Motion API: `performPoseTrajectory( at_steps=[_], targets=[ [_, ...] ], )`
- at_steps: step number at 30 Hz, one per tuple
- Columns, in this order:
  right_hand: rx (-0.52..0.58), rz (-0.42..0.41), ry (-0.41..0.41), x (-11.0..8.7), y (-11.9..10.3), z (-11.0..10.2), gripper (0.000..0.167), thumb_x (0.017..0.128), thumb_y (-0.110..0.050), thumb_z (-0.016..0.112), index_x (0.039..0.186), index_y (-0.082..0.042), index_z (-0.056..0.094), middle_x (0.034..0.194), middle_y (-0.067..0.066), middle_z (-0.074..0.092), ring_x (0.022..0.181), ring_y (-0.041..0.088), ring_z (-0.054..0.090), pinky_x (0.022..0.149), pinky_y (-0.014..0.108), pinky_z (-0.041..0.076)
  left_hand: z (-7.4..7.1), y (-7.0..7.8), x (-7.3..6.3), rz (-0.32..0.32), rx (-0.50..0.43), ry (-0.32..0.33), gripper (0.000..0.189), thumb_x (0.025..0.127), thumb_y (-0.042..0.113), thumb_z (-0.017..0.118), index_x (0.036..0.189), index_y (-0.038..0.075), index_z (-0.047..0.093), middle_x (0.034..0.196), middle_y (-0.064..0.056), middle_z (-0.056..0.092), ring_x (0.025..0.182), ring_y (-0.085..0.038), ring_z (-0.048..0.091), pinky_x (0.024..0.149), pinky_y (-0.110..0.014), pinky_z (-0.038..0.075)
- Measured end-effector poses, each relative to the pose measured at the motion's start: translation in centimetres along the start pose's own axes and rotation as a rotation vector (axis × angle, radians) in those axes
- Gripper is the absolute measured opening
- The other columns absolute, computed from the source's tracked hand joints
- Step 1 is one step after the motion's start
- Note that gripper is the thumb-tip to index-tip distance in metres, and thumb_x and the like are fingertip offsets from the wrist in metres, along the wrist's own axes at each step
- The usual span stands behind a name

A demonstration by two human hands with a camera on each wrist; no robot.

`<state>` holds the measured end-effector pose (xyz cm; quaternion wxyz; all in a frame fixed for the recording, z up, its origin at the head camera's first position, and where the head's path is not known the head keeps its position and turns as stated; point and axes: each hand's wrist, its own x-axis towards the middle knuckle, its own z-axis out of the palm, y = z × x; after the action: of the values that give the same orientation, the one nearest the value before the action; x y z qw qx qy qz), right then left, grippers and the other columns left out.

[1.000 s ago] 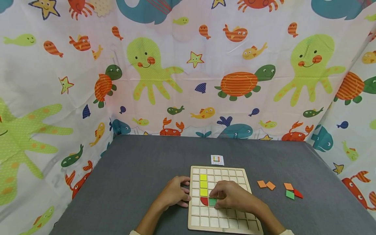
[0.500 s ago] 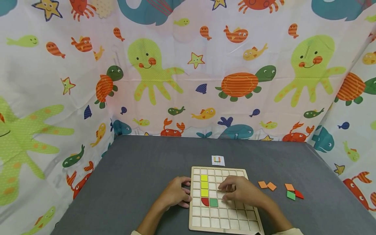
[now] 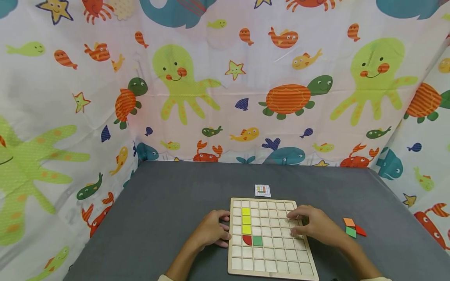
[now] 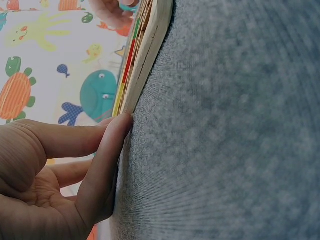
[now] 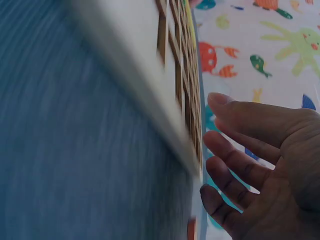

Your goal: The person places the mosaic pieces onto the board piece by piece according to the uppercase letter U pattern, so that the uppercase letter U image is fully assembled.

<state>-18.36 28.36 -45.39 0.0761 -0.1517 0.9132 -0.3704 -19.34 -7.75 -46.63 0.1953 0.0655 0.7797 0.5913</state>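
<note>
A wooden grid board [image 3: 277,263] lies on the table. In its cells are several yellow squares [image 3: 246,220] in a column, a red quarter-round piece [image 3: 247,240] under them and a green square [image 3: 258,240] beside the red one. My left hand [image 3: 209,229] touches the board's left edge with its fingertips; in the left wrist view the thumb and a finger [image 4: 107,155] meet that edge. My right hand [image 3: 315,223] is over the board's right edge, fingers loosely bent and apart, with nothing between them in the right wrist view.
Right of the board lie an orange tile [image 3: 349,222], a green tile [image 3: 350,232] and a red piece [image 3: 360,230], close together. Behind the board is a small pattern card [image 3: 262,190]. A printed curtain [image 3: 225,97] closes off the grey table's [image 3: 190,187] back and sides.
My right hand has left the green square and moved right across the board to its right edge. It now covers the spot where two orange tiles lay. The left hand stays at the board's edge.
</note>
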Motion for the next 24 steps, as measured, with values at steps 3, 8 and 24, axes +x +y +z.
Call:
performPoseTrajectory(
  at_steps=[3,8,24],
  targets=[
    [-0.04,0.027,0.034,-0.8,0.9,-0.9,0.042,0.084,-0.033,0.09,0.12,-0.016,0.078,0.11,0.0,0.067,0.096,0.016,0.057,0.076,0.025,0.052,0.0,0.0,0.1,-0.003,0.001,0.003,0.072,0.077,-0.019,0.078,0.144,-0.004,0.058,0.125,-0.015,0.058,0.095,-0.024,0.065,0.058,-0.04,0.067],
    [-0.07,0.046,0.096,-2.3,2.6,-2.1,0.04,0.085,-0.031,0.09,0.119,-0.014,0.077,0.111,-0.001,0.069,0.097,0.013,0.062,0.079,0.025,0.056,0.1,0.0,0.2,-0.011,-0.002,0.003,0.072,0.077,-0.019,0.078,0.144,-0.003,0.059,0.125,-0.014,0.058,0.095,-0.024,0.065,0.058,-0.04,0.067],
    [-0.263,0.205,0.148,-5.5,6.3,-5.1,0.043,0.085,-0.031,0.09,0.121,-0.012,0.077,0.114,0.004,0.071,0.096,0.018,0.061,0.079,0.04,0.057,0.1,0.0,0.1,-0.003,0.007,0.006,0.072,0.077,-0.019,0.078,0.145,-0.004,0.058,0.126,-0.015,0.058,0.097,-0.024,0.065,0.059,-0.039,0.067]
  ],
)
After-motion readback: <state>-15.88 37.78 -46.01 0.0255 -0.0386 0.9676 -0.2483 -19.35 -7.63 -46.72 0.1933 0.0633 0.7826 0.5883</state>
